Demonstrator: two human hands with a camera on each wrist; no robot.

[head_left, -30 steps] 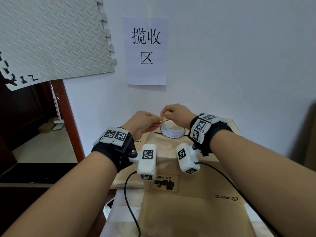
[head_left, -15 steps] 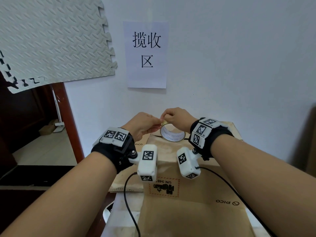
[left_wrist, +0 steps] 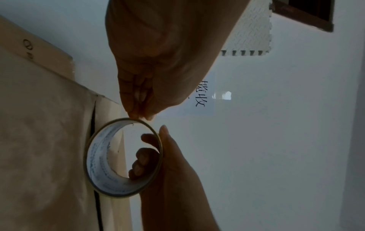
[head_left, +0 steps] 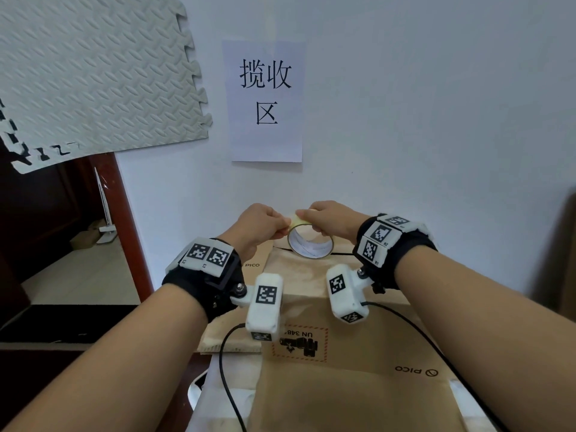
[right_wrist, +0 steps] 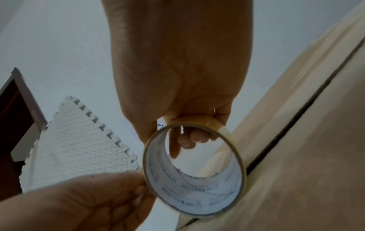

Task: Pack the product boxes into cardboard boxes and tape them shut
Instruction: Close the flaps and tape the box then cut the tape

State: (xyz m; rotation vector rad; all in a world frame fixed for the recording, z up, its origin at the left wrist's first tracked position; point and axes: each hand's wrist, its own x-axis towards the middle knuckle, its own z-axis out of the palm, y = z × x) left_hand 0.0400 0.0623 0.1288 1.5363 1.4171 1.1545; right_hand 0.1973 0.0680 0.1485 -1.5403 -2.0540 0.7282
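A nearly used-up roll of clear tape [head_left: 310, 244] stands on edge over the far end of the brown cardboard box [head_left: 352, 400], whose top flaps are folded down with a dark seam between them. My right hand [head_left: 311, 218] grips the roll [right_wrist: 195, 168] from above, fingers hooked inside its ring. My left hand [head_left: 282, 227] pinches the roll's outer rim [left_wrist: 138, 118] with thumb and fingertips. I cannot tell whether a free tape end is lifted. The box's contents are hidden.
The box sits against a white wall bearing a paper sign [head_left: 266, 101] and a grey foam mat [head_left: 93, 73]. A dark doorway [head_left: 62, 229] opens at left. A flat cardboard piece [head_left: 230, 335] juts out left of the box. Black cables [head_left: 224, 369] trail from both wrists.
The view has tipped slightly, so everything sits a little lower. Both hands keep their hold on the roll at the box's far end.
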